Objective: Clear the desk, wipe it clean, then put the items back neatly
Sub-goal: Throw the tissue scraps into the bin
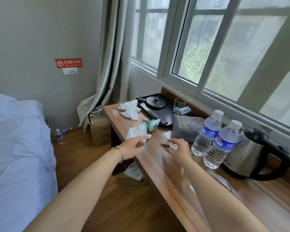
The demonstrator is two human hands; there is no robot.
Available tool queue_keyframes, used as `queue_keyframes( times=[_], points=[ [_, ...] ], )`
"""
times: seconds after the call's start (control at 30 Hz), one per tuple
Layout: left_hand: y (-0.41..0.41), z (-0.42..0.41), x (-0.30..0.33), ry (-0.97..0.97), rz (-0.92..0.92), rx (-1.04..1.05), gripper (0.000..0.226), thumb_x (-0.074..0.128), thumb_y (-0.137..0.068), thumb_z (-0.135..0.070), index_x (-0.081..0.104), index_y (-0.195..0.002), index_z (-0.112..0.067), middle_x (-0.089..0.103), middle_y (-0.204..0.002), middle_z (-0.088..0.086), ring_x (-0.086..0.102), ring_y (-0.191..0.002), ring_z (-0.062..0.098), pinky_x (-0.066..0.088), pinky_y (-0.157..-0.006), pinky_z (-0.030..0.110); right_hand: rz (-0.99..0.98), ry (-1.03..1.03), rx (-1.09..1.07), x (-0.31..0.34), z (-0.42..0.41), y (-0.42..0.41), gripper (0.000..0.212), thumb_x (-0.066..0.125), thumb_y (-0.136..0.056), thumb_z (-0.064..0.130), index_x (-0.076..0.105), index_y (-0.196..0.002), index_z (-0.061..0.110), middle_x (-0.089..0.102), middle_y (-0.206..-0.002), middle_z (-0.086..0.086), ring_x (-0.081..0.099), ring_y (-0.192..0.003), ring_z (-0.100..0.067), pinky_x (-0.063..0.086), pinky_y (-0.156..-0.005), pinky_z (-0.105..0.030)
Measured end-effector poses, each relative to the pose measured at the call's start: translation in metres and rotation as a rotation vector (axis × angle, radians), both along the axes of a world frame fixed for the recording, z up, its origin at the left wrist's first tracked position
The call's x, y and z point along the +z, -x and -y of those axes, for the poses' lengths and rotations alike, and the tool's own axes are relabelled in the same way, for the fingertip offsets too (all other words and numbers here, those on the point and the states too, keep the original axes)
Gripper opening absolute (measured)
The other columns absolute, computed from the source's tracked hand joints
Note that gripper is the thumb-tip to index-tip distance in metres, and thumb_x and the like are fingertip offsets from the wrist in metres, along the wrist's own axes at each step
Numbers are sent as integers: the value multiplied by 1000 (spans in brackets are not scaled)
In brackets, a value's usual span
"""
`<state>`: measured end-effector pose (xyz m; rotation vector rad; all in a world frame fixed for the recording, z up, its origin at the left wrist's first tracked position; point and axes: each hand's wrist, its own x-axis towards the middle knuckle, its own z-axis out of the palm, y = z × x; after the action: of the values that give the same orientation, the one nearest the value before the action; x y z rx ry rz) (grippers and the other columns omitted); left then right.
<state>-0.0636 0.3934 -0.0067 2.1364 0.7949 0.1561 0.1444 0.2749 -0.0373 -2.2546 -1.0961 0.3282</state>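
Bottles [208,133], kettle [256,153] (right) — tissues [137,131] scattered.

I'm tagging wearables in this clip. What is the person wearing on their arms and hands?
Both forearms are bare, with no sleeves in view. The left hand has a thin metallic bangle at the wrist. Teal polish shows on nails of the left hand and the right hand. No rings or watch visible.

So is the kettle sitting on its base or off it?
Off it. The kettle stands on the desk by the two bottles, while its base lies bare on the black tray.
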Motion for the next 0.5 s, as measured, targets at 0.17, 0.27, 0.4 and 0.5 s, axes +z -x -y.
queue_keyframes(
  times=[0.17, 0.27, 0.4, 0.5],
  points=[
    [-12, -57, -1, -99, -81, -192, 52, 54, -96, -29, 37, -144, -32, 52, -127, -11, 45, -121, 9, 33, -98, 18, 91, 65, -98, -9, -22, -14, 46, 76, -83, 31, 59, -126, 31, 52, -123, 4, 44, -120, -19, 44, -94, -39],
    [-15, -77, -9, -133, -86, -191, 54, 55, -95, -32, 35, -146, -29, 51, -131, -9, 45, -122, 11, 33, -100, 21, 115, 134, -113, -15, -30, -15, 45, 73, -85, 35, 57, -127, 31, 50, -124, 4, 44, -122, -18, 37, -87, -33],
    [-19, -87, -17, -126, -81, -200, 60, 58, -93, -31, 32, -147, -28, 51, -132, -8, 45, -122, 11, 37, -100, 23, 115, 89, -171, -26, -36, -16, 32, 70, -88, 33, 65, -119, 30, 52, -117, 2, 46, -118, -19, 28, -79, -29],
    [-21, -91, -23, -120, -71, -197, 59, 58, -93, -29, 34, -146, -26, 51, -132, -7, 44, -123, 11, 34, -100, 21, 73, 28, -192, -31, -41, -18, 23, 70, -88, 29, 71, -111, 24, 57, -107, 2, 52, -111, -20, 29, -76, -29]
  ],
)
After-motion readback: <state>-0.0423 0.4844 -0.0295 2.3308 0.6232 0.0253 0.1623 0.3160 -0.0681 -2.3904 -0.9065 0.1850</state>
